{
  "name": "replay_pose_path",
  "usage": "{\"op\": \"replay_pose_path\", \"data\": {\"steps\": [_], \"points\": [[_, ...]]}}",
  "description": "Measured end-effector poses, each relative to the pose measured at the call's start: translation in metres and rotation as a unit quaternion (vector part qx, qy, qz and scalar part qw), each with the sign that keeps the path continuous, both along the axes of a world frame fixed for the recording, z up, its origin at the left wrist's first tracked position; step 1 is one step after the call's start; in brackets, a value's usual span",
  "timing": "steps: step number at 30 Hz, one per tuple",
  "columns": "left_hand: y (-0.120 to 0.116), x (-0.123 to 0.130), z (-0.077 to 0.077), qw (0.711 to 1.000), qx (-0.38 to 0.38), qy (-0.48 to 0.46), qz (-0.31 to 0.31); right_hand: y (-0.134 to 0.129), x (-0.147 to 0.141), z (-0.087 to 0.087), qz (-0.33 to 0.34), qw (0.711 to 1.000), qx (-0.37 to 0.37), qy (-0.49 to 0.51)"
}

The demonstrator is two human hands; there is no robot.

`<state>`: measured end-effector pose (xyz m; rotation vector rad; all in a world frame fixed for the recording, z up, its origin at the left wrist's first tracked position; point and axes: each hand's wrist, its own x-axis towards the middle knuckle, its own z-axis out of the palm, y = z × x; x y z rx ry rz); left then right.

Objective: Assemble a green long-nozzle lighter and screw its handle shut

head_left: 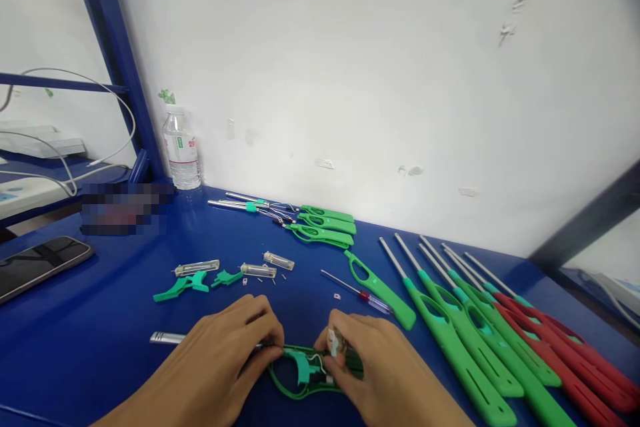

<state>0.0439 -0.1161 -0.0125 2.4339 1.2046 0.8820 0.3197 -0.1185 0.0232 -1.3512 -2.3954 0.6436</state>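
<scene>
An opened green lighter (295, 390) lies at the front edge of my view, with its teal trigger (301, 367) and thin white wires showing inside the handle shell. My left hand (240, 347) is closed in a pinch on the lighter where the handle meets its metal tube (167, 338). Over the other end of the shell, my right hand (363, 353) grips a small clear fuel tank (337, 341) between thumb and fingers. My palms and fingers hide parts of the shell. Behind it lie a screwdriver (367, 297) and a loose green shell half (383, 287).
Finished-looking green lighters (450, 340) and red lighters (565, 347) lie at right. Clear fuel tanks (257, 271) and teal triggers (183, 285) are at left. Opened handles (320, 235) lie by the wall. A bottle (183, 150) and phone (40, 265) stand farther left.
</scene>
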Motion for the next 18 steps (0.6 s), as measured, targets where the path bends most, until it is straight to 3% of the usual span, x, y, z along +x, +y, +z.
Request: {"op": "replay_pose_path", "data": {"steps": [13,18], "points": [[-0.006,-0.001,0.001,0.998,-0.036,0.051,0.024,0.001,-0.008,0.008,-0.03,0.997,-0.061,-0.024],[-0.009,-0.002,-0.003,0.998,0.002,0.054,0.04,-0.001,-0.01,0.012,-0.025,0.997,-0.073,-0.022]]}}
